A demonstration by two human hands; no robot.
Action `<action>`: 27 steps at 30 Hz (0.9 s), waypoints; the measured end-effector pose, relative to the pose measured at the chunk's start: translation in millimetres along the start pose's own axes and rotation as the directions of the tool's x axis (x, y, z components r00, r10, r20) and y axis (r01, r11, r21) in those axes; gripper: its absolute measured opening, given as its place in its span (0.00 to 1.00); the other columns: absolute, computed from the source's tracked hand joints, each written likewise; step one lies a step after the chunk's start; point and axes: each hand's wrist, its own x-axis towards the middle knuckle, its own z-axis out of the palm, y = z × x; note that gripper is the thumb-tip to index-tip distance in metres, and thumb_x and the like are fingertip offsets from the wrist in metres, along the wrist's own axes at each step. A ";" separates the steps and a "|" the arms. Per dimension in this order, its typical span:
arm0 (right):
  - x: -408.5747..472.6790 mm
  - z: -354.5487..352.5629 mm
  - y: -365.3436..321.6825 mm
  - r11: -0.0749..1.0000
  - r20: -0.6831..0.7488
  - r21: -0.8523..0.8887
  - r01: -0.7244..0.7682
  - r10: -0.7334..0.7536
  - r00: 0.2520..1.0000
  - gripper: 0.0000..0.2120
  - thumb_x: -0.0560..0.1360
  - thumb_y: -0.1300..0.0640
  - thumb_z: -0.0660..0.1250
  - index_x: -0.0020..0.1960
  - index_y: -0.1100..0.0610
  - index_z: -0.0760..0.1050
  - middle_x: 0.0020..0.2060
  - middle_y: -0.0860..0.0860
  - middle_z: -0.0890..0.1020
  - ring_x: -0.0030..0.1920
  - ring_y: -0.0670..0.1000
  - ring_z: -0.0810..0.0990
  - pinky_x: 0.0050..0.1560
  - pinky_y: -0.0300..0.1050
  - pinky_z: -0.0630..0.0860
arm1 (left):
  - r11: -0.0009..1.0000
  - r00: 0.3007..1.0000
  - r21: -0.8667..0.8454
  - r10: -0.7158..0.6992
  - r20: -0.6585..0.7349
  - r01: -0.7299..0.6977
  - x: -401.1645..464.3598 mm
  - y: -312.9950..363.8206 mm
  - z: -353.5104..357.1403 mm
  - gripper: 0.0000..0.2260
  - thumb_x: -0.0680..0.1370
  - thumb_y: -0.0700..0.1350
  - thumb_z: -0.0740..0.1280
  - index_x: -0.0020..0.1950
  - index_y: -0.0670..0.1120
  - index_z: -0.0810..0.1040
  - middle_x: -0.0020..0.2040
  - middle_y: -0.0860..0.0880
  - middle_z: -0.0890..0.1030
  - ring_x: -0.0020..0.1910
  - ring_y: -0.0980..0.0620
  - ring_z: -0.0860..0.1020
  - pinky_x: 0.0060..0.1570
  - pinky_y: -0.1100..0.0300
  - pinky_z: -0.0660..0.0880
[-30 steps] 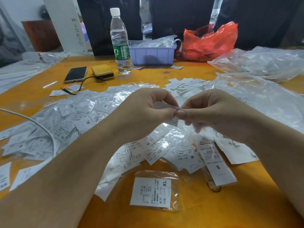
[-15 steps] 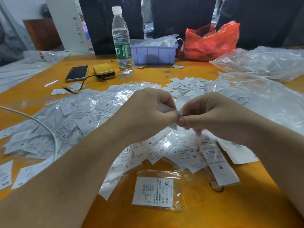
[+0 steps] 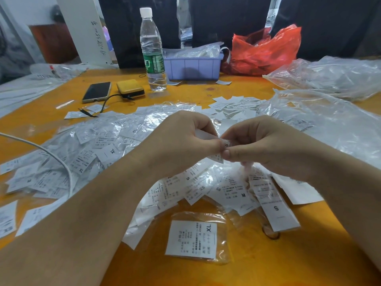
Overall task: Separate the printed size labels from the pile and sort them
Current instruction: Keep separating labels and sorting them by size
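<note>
Orange tabletop (image 3: pixel 257 269), central landmark: spread pile of white printed size labels in clear sleeves (image 3: pixel 99 157) across its middle and left; above the pile's near edge, left hand (image 3: pixel 181 145) and right hand (image 3: pixel 268 147) meet fingertip to fingertip, both pinching one small white label marked S (image 3: pixel 225 144). Near edge of tabletop: single bagged XL label (image 3: pixel 193 239), lying apart from the pile. Far edge of tabletop: clear plastic water bottle with green wrapper (image 3: pixel 152 50), lilac plastic bin (image 3: pixel 193 68), red plastic bag (image 3: pixel 266 51), black phone (image 3: pixel 97 91) beside yellow case (image 3: pixel 130 88).
</note>
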 end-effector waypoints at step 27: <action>-1.9 -5.6 -5.3 0.993 -0.109 0.102 0.054 -0.043 0.993 0.15 0.64 0.51 0.71 0.43 0.63 0.80 0.32 0.53 0.78 0.32 0.47 0.75 0.34 0.40 0.75 | 0.969 0.983 -0.235 -0.033 0.181 0.076 0.9 -1.0 -1.9 0.07 0.78 0.46 0.67 0.42 0.49 0.82 0.33 0.53 0.81 0.30 0.59 0.75 0.29 0.65 0.69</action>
